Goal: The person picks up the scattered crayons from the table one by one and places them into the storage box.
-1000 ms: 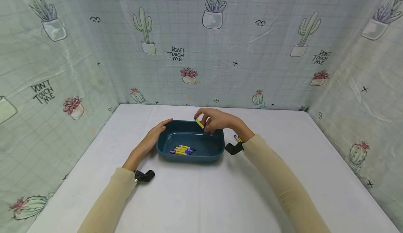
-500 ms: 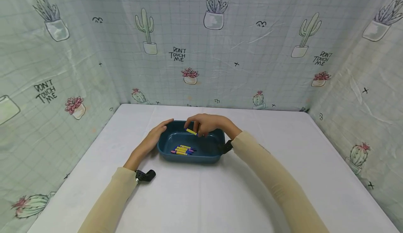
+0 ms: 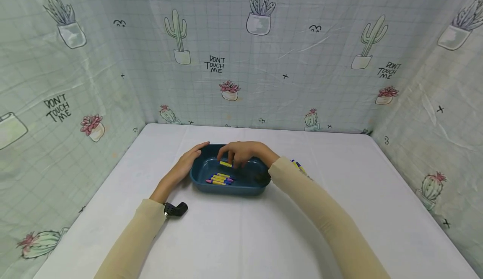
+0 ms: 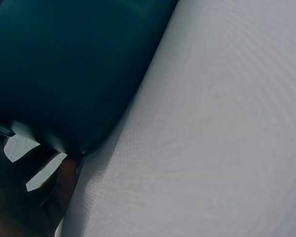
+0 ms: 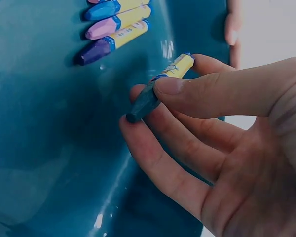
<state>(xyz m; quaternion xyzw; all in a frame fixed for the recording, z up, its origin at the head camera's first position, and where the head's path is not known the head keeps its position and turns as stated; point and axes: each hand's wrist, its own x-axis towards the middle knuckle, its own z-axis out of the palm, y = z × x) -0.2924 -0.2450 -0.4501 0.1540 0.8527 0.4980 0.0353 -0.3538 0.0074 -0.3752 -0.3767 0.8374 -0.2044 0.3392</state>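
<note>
A dark teal rectangular tray (image 3: 245, 190) stands on the white-covered table. My left hand (image 3: 185, 164) lies along its left side, the fingers stretched out and touching the outer wall (image 4: 59, 98). Inside the tray, my right hand (image 3: 243, 152) pinches a crayon (image 5: 175, 66) between thumb and fingers. This crayon has a yellow wrapper and a dark green-blue tip, which angles down-left in the right wrist view. Several other yellow-wrapped crayons (image 3: 220, 179) lie side by side on the tray floor, to the front of the held one; blue, pink and purple tips show (image 5: 98, 52).
Beyond my right forearm, a few more crayons (image 3: 298, 166) lie on the table, partly covered by the sleeve (image 3: 320, 199). A cloth printed with cacti (image 3: 241, 52) hangs behind and on both sides of the table.
My right hand has carried the crayon left and down, from over the tray's back right rim to inside the tray. The left hand has stayed at the left side.
</note>
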